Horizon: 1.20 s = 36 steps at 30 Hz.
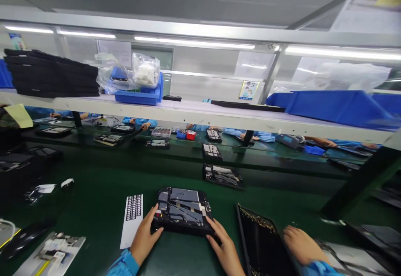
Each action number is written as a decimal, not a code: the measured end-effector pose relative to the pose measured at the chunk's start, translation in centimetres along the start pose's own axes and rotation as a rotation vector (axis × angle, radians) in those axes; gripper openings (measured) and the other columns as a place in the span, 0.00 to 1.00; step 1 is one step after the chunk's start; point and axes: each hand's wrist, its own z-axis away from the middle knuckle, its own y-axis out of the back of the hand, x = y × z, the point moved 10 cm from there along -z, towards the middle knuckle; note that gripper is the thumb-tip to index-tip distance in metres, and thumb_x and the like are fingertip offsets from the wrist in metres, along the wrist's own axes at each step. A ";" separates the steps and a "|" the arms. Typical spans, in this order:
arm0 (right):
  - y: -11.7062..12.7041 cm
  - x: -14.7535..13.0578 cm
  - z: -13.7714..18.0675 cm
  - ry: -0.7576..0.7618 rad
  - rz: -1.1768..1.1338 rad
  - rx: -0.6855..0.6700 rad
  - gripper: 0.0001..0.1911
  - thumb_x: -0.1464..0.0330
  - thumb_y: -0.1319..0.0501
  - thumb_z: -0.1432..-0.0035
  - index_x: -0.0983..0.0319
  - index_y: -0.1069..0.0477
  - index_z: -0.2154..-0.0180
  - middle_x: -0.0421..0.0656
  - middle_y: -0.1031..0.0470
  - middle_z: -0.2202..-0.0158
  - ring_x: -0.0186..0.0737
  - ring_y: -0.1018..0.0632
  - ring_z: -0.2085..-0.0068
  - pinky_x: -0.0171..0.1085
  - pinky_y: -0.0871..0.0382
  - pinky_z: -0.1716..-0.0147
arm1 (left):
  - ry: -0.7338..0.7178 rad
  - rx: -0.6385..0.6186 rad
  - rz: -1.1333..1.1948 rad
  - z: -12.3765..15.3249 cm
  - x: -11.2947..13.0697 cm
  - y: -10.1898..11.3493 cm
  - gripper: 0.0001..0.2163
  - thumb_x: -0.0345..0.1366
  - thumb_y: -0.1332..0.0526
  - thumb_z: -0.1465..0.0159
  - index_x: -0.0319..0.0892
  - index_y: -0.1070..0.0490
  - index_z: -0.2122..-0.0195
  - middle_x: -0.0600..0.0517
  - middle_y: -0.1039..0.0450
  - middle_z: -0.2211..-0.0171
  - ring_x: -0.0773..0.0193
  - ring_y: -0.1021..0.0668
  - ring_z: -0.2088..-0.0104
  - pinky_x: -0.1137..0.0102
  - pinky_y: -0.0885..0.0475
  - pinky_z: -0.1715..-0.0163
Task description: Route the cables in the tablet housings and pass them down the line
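Observation:
An opened, tablet-like electronic device (183,209) lies on the green bench in front of me, its grey battery-like blocks and flat cables facing up in a thick black body. My left hand (145,236) grips its left edge, thumb at the near corner and fingers along the side. At the right edge, my right hand (224,246) holds it the same way, fingers on top and thumb at the front. Just left of my left hand is a white label sheet (131,219) with rows of black printed labels.
A black tray (261,242) is at right, beside a co-worker's hand (303,244) in a blue sleeve. More opened devices (222,175) lie beyond. A shelf (188,108) crosses overhead with blue bins (341,106); its post (360,184) stands at right. Parts on a sheet (52,253) lie left.

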 end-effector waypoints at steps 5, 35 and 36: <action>-0.2 0.1 -0.1 0.007 -0.013 -0.003 0.24 0.62 0.40 0.37 0.48 0.29 0.40 0.43 0.28 0.38 0.47 0.29 0.35 0.45 0.34 0.36 | 0.034 -0.011 0.028 0.1 0.2 0.2 0.33 0.35 0.39 0.41 0.50 0.39 0.32 0.49 0.32 0.35 0.55 0.29 0.36 0.56 0.37 0.34; 0.6 -2.7 -1.8 -0.084 -0.066 0.020 0.33 0.77 0.38 0.48 0.49 0.28 0.41 0.43 0.29 0.38 0.46 0.29 0.35 0.49 0.39 0.34 | 0.048 -0.020 -0.018 -2.0 -0.4 -0.5 0.37 0.55 0.42 0.39 0.46 0.43 0.31 0.46 0.33 0.35 0.49 0.29 0.36 0.52 0.36 0.34; 0.6 -2.9 -1.8 -0.085 -0.057 0.017 0.33 0.77 0.38 0.48 0.49 0.28 0.41 0.43 0.29 0.38 0.46 0.29 0.35 0.49 0.39 0.34 | 0.048 -0.022 -0.012 -2.1 -0.3 -0.5 0.37 0.55 0.42 0.40 0.47 0.44 0.31 0.46 0.33 0.35 0.49 0.30 0.35 0.52 0.38 0.34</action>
